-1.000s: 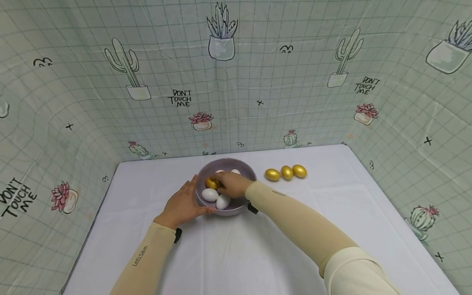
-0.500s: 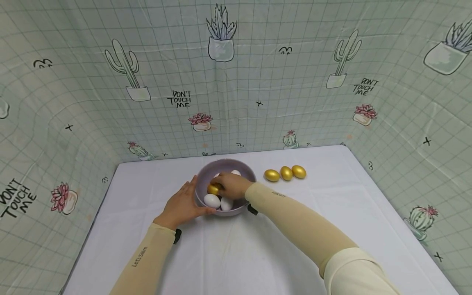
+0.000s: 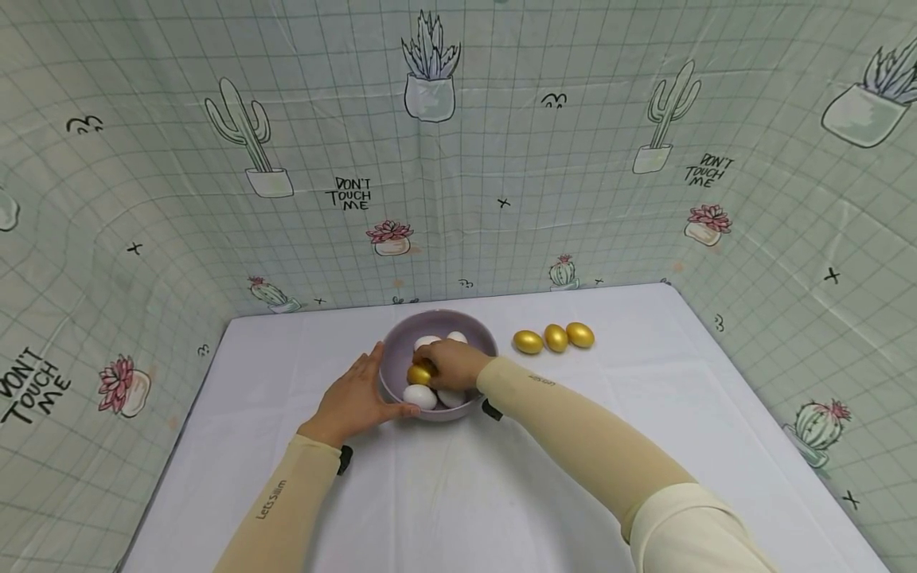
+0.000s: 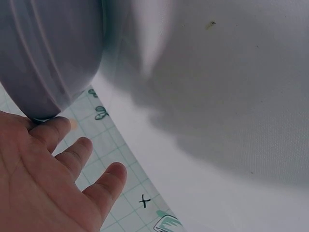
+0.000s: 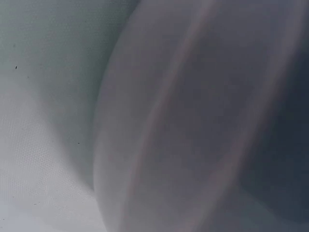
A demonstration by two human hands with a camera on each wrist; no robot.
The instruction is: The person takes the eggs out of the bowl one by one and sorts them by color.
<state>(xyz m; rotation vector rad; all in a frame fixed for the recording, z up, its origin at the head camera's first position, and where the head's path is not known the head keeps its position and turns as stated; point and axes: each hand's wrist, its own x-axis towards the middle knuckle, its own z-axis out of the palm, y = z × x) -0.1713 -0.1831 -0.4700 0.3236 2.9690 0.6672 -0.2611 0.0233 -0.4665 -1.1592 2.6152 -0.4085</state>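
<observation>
A purple bowl (image 3: 397,338) stands on the table, holding several white eggs (image 3: 419,397) and a golden egg (image 3: 419,375). My right hand (image 3: 454,366) reaches down into it, fingers curled against the golden egg; its fingertips are partly hidden. Along the bowl's left side lies my left hand (image 3: 358,402), fingers extended by the wall and thumb along the near rim. The left wrist view shows those fingers (image 4: 104,186) spread, one of them right at the bowl's wall (image 4: 53,53). Only the outside of the bowl (image 5: 193,116) fills most of the right wrist view, blurred.
Right of the bowl, three golden eggs (image 3: 556,338) lie in a row on the white tablecloth (image 3: 616,406). A patterned cloth backdrop (image 3: 473,159) rises behind the table and along both sides.
The golden egg and the near white eggs have shifted toward me and slightly right inside the bowl, along with my right fingers. My left hand has stayed at the bowl's side.
</observation>
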